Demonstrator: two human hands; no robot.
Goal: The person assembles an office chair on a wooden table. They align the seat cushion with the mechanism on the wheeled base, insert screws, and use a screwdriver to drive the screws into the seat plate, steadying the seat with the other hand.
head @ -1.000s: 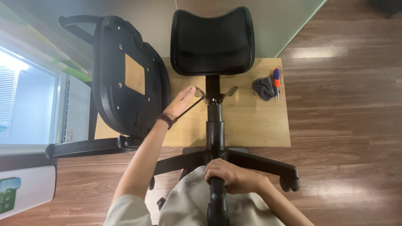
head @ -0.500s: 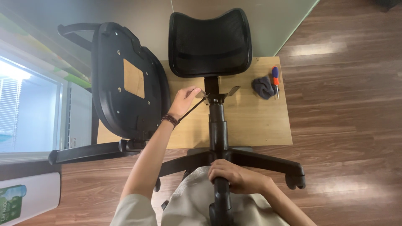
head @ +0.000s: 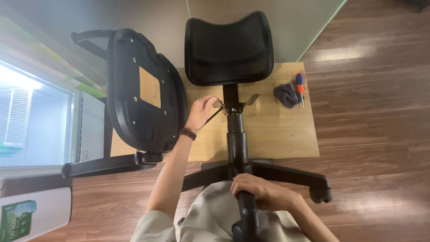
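Note:
An office chair lies in parts on the floor. Its black star base (head: 286,175) and upright gas column (head: 235,139) lie toward me, with the mesh backrest (head: 228,47) beyond. My left hand (head: 200,112) reaches to the metal bracket (head: 235,105) at the top of the column, fingers curled on its left wing and thin lever. My right hand (head: 260,192) grips the near base leg (head: 246,213) over my lap. The black seat pan (head: 143,94) stands on edge to the left, underside facing me.
A light wooden board (head: 277,130) lies under the parts on the dark wood floor. On its right end rest a grey cloth (head: 286,95) and an orange and blue screwdriver (head: 299,85). A black armrest (head: 103,166) lies left; a white box (head: 31,217) sits bottom left.
My left hand has shifted slightly right along the bracket and curled its fingers more. The view has drifted a little; my right hand stays on the base leg.

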